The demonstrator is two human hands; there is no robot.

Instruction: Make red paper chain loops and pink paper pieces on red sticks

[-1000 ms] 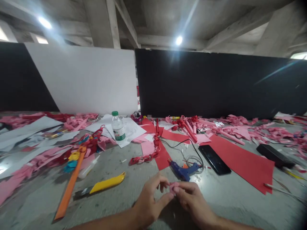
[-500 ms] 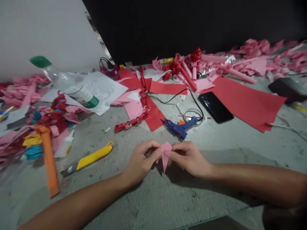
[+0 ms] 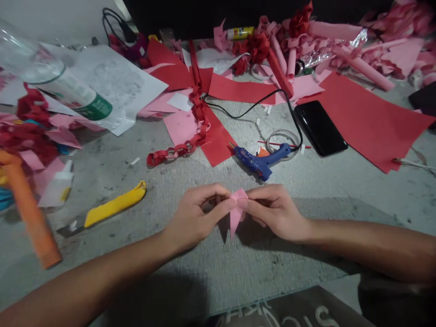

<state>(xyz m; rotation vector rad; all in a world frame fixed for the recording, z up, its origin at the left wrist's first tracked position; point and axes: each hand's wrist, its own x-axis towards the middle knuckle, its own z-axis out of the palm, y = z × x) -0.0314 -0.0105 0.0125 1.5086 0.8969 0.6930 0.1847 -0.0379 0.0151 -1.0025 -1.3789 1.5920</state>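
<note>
L hand (image 3: 200, 211) & R hand (image 3: 277, 211) meet over table (image 3: 170, 181), forearms (image 3: 361, 247) angled in from either side, thumbs uppermost. Both pinch folded pink paper (image 3: 234, 222) btwn thumb & fingers, pointed end twd wearer, just nearer than glue gun (image 3: 260, 161); yellow cutter (image 3: 112, 206) lies L.

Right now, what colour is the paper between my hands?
The paper is pink, best seen in the head view.
</note>
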